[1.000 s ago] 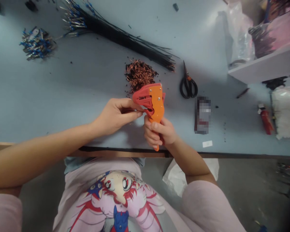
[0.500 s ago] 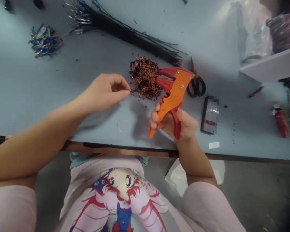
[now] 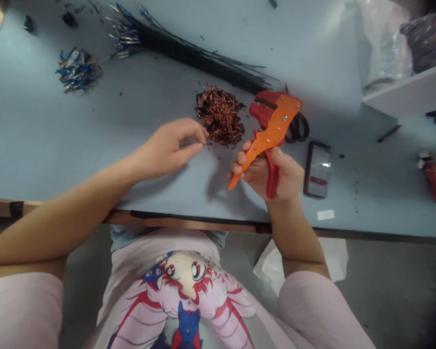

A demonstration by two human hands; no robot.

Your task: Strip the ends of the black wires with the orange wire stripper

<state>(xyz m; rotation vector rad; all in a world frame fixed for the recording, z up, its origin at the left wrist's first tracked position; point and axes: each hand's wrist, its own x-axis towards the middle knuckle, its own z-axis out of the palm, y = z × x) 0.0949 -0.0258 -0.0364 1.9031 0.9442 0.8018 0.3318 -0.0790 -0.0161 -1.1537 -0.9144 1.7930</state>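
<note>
My right hand (image 3: 281,177) is wrapped round the handles of an orange and red wire stripper (image 3: 276,126), whose jaws point up and to the left. Nothing can be seen between those jaws. My left hand (image 3: 178,148) has thumb and forefinger pinched together at the left edge of a pile of copper and black wire scraps (image 3: 220,116). Whatever sits in that pinch, if anything, is too small to make out. Behind the pile lies a long bundle of black wires (image 3: 192,53) with blue and metal terminals at its left end.
A heap of blue and silver terminals (image 3: 77,70) lies at the left. Black-handled scissors (image 3: 301,128) are partly hidden behind the wire stripper. Farther right are a phone (image 3: 316,169), a white label (image 3: 325,214) and a red tool (image 3: 433,177). The table's front edge (image 3: 196,223) runs close to me.
My right hand and the wire stripper have moved up and right, away from the scrap pile. My left hand has shifted slightly right. A thin pale strand near the front edge no longer shows.
</note>
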